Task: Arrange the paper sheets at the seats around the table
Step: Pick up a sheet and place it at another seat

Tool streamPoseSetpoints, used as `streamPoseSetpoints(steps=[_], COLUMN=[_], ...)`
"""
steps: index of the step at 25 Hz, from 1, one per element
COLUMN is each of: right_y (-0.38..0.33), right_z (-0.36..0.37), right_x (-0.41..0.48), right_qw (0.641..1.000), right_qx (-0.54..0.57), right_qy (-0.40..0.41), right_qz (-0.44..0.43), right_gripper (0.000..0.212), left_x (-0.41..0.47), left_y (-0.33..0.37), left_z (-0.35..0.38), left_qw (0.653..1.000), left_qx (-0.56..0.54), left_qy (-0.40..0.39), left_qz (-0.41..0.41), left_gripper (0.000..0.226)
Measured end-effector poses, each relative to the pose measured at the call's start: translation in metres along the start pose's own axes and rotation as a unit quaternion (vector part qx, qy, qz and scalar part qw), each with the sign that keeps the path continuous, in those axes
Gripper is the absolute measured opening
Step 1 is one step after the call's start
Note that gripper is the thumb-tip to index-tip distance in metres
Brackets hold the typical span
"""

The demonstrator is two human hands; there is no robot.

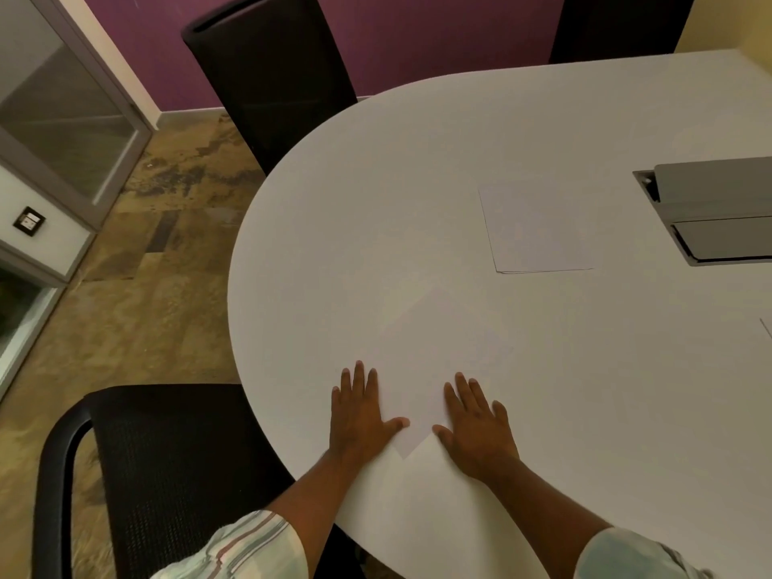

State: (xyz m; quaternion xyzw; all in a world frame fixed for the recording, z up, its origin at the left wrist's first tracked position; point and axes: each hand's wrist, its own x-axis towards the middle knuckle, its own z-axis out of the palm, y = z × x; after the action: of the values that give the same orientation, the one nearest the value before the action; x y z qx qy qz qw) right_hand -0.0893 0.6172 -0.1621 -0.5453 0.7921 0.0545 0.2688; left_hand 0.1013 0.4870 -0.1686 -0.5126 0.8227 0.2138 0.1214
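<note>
A white paper sheet (434,361) lies turned like a diamond on the white rounded table (334,227), near its front edge. My left hand (361,411) lies flat with fingers spread on the sheet's left side. My right hand (476,424) lies flat on its right side. Neither hand grips anything. A small stack of white sheets (537,227) rests farther in, toward the table's middle. The corner of another sheet (766,328) shows at the right edge.
A black mesh chair (167,465) stands at the near left of the table, a tall black chair (271,77) at the far left, another chair back (618,23) at the far side. A grey cable box (718,211) is set into the tabletop. A glass door (54,98) is at left.
</note>
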Motion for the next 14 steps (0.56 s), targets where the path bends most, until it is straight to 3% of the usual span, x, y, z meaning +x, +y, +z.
streamPoseSetpoints(steps=[7, 14], right_y=[0.006, 0.036], right_z=[-0.003, -0.005], right_x=[-0.013, -0.061], right_qw=[0.999, 0.998], right_qx=[0.016, 0.020], right_qy=[0.034, 0.054], right_qz=[-0.012, 0.014], right_gripper=[0.078, 0.082], left_x=[-0.006, -0.067], left_y=[0.000, 0.032], left_z=[0.001, 0.008], left_qw=[0.999, 0.996], left_qx=[-0.012, 0.018], left_qy=[0.021, 0.048], left_qz=[0.026, 0.067], left_gripper=[0.113, 0.097])
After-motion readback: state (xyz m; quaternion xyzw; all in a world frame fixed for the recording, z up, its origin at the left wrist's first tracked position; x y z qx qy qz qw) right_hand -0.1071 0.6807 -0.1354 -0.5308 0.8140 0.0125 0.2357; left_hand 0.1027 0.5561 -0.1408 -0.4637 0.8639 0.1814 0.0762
